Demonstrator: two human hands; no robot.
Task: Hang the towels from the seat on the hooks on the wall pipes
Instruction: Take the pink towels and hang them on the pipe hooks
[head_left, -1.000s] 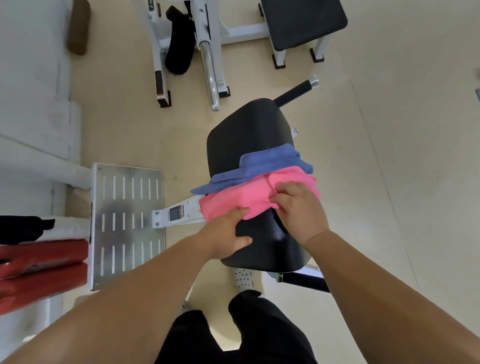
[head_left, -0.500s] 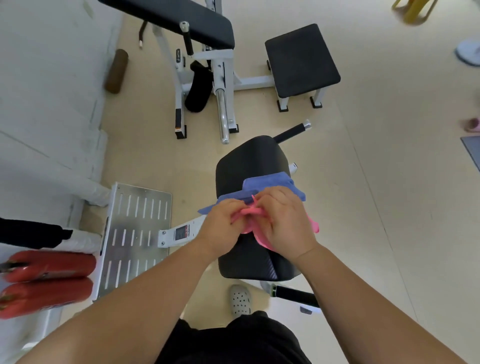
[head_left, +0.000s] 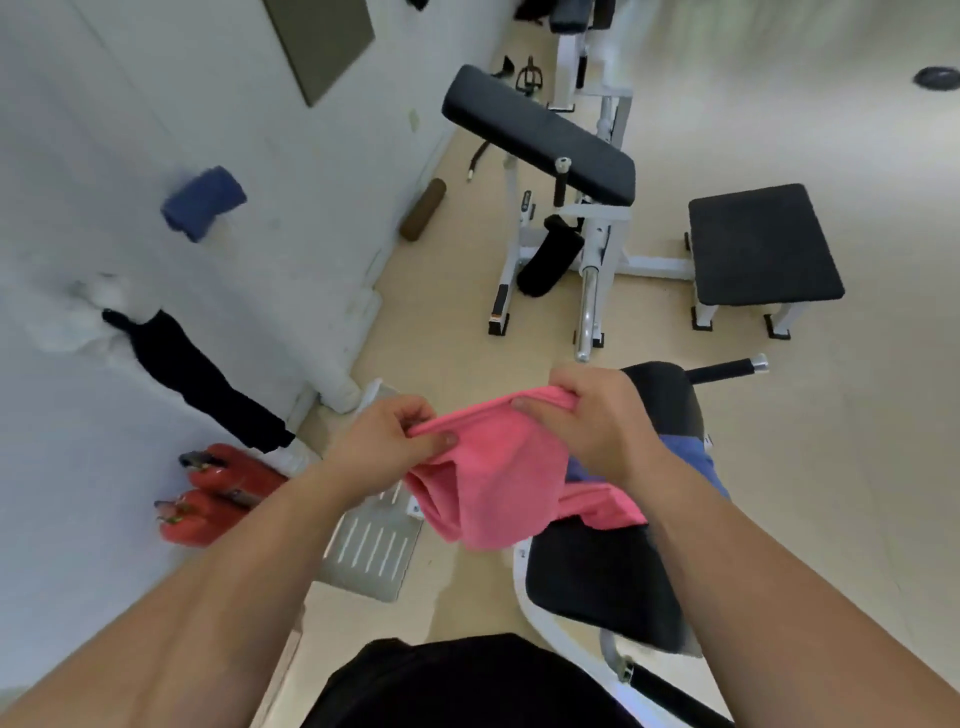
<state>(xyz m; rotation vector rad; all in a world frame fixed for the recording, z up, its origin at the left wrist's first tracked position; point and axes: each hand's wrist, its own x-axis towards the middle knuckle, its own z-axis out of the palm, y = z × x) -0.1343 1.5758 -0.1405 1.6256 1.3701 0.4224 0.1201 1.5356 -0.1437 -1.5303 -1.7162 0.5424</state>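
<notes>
Left hand (head_left: 387, 441) and right hand (head_left: 597, 421) in frame centre, each grip pinching top edge of pink towel (head_left: 498, 467), blue towel (head_left: 691, 460) lying on black seat (head_left: 670, 400)

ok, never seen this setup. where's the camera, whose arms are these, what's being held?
No robot here: one wide-angle camera worn on a person's head looks down at their bare arms. The left hand and right hand each grip the top edge of a pink towel, held up over a black gym seat. A blue towel lies on that seat. On the wall to the left hang a blue cloth and a black cloth; the hooks are too blurred to see. Red fire extinguishers lie on the floor below.
</notes>
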